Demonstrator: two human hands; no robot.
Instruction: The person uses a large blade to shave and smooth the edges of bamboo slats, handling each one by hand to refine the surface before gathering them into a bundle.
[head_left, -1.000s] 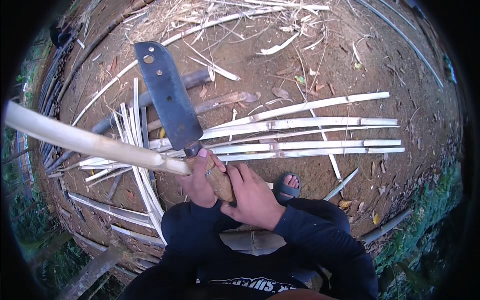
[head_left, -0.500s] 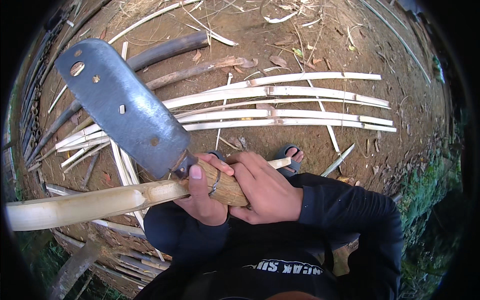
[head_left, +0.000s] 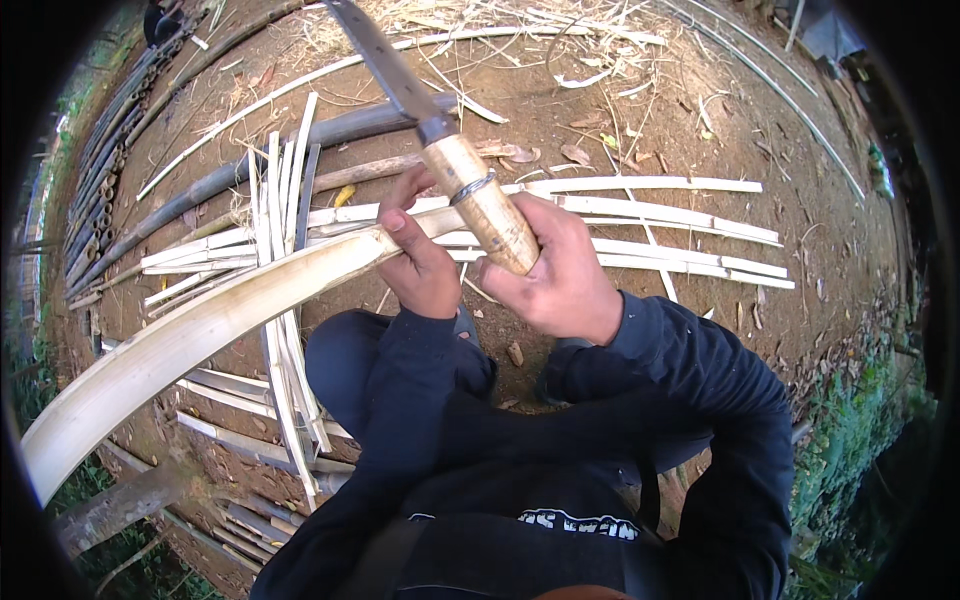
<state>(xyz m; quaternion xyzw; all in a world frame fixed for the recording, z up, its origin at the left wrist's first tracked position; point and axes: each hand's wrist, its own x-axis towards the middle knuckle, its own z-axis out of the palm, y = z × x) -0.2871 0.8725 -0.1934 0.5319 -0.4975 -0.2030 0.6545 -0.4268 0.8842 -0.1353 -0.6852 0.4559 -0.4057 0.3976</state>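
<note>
My left hand (head_left: 425, 268) grips a pale split bamboo strip (head_left: 215, 322) near its end, thumb on the upper face and fingers behind it. The strip runs from the hand down to the lower left rim of the view. In my right hand (head_left: 562, 272) is the wooden handle (head_left: 482, 205) of a machete, with a twisted wire ring around the wood. Its dark blade (head_left: 385, 65) points up and away, seen nearly edge-on, the tip cut off by the top edge. The handle sits close beside the strip's end, partly covering it.
Several split bamboo strips (head_left: 680, 214) lie across the dirt ahead, and others cross them in a bundle (head_left: 285, 190) at left. Dark bamboo poles (head_left: 345, 126) lie beyond. Shavings (head_left: 520, 35) litter the far ground. Part of another person (head_left: 162, 22) shows at far left.
Both hands have moved away from my body and apart. The machete has swung from pointing left, flat side showing, to pointing up and away. The strip's far end has dropped lower.
</note>
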